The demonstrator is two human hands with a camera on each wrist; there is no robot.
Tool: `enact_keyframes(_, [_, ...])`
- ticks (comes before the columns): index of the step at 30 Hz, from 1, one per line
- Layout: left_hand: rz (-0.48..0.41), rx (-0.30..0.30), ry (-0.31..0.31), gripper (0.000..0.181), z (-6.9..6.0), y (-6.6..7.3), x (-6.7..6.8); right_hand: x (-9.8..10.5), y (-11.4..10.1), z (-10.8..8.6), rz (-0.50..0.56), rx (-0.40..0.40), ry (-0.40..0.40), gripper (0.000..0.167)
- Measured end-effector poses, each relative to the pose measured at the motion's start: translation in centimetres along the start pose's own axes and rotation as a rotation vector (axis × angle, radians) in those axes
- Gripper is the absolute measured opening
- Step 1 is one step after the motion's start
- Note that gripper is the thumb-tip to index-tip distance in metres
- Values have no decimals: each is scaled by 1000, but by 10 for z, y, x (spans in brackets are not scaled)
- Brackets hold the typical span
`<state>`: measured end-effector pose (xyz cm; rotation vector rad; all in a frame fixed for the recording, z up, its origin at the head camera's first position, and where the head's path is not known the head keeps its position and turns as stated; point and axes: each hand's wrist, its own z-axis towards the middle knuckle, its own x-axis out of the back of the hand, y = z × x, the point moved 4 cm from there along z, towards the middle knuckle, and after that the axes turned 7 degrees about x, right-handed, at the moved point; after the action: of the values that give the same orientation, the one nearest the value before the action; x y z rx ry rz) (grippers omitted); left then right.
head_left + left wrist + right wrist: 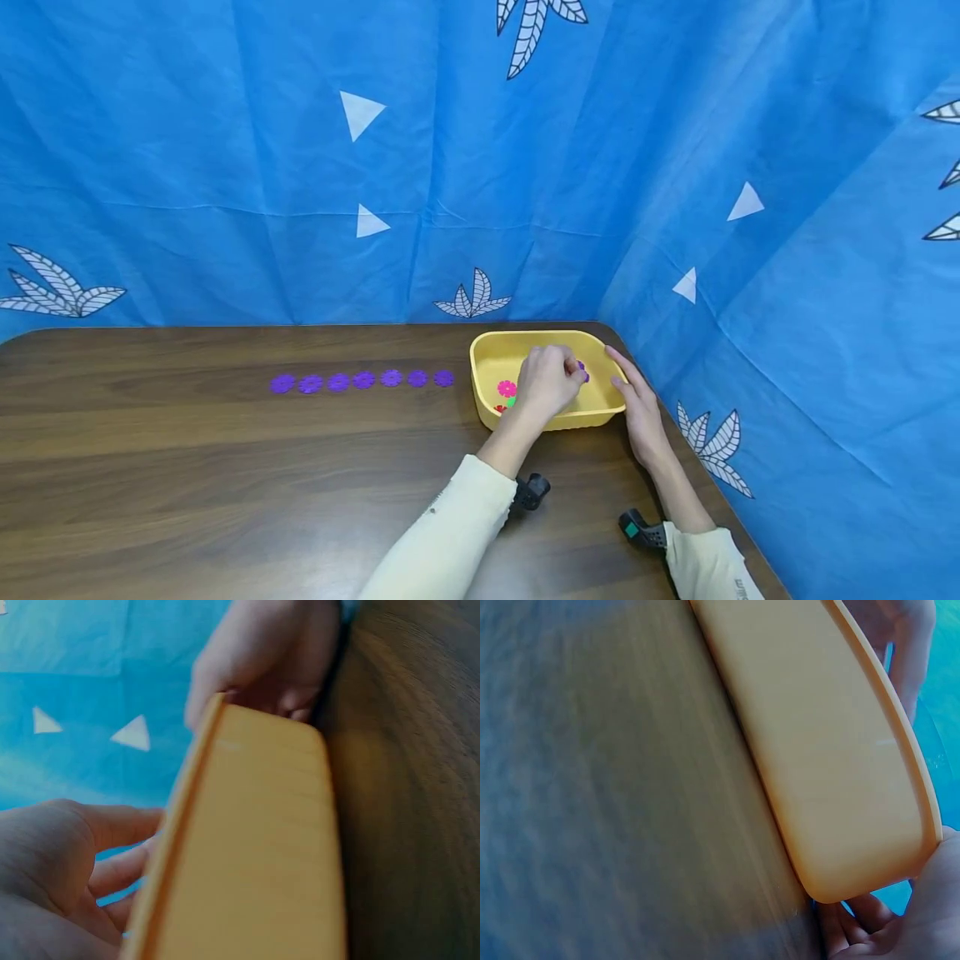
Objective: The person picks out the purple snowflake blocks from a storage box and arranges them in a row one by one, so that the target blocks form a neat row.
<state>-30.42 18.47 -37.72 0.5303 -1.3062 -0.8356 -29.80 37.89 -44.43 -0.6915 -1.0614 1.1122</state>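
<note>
A yellow plastic basket point(551, 422) stands on the table's right part. My left hand point(546, 385) reaches over its front rim, the fingers curled at a purple flower-shaped disc point(585, 377) and seeming to pinch it. In the left wrist view the basket wall point(255, 840) hides those fingertips. My right hand point(643, 417) holds the basket's right end; in the right wrist view its fingers wrap round the corner. A pink disc point(507, 388), a green disc point(512, 402) and a red disc point(500, 409) lie inside at the left.
Several purple discs point(363, 380) lie in a row left of the basket, on the brown wooden table point(225, 483). A blue patterned cloth point(300, 167) hangs behind the table and along its right edge.
</note>
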Motion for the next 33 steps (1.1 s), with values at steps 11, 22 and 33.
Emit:
enact_keyframes(11, [153,-5,-197,16,18,-10,-23,-7,4,-1,3,6,-20,48])
enact_keyframes(22, [434,-53,-301,17,22,-7,-39,2,1,2,-30,-8,-2,49])
enact_keyframes(33, [376,52,-162,14,26,-12,-33,4,2,2,-38,-25,6,48])
